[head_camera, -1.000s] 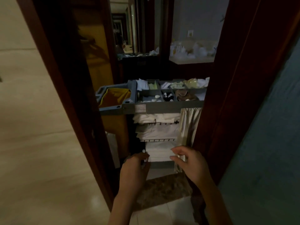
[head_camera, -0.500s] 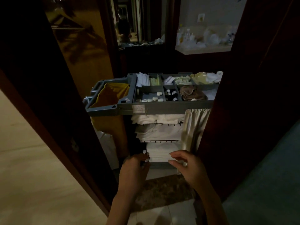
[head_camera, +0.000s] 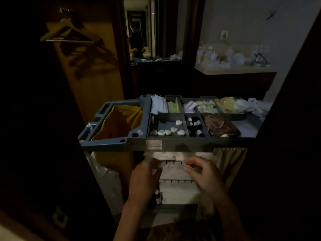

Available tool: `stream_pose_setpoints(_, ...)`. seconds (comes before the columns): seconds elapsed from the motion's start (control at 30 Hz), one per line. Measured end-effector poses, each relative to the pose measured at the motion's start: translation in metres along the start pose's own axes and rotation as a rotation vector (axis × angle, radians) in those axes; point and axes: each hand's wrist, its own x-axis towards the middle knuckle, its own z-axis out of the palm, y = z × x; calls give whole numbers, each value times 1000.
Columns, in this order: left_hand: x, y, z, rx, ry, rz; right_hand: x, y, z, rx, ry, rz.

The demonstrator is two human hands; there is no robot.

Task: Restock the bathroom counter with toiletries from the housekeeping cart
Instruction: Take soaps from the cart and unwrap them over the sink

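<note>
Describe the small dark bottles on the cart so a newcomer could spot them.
Find the grey plastic housekeeping cart's top tray. The small dark white-banded bottles lie in its narrow front compartment, between round white soap pucks on the left and a crumpled brown cloth on the right.

Both bare forearms run up from the bottom edge, angled slightly inward. I log the left hand [head_camera: 145, 178] back-up with its fingers curled at the tips. It is smeared by blur, so I can't tell if it grips anything. The right hand [head_camera: 205, 177] is palm-down, fingers loosely bent and spread, holding nothing. The hands are level, a gap between them.
</note>
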Motion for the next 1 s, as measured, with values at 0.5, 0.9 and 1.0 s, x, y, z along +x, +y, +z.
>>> stream_pose_setpoints(0.5,155,-65,6,36,-81,-35,153,-6,51,40,-1,38)
stream_pose_setpoints(0.9,234,-92,36,24,-101,-104,242,30,73,12,-52,75)
stream_pose_setpoints(1.0,266,-90,39,43,-94,-76,276,41,71,-11,-33,88)
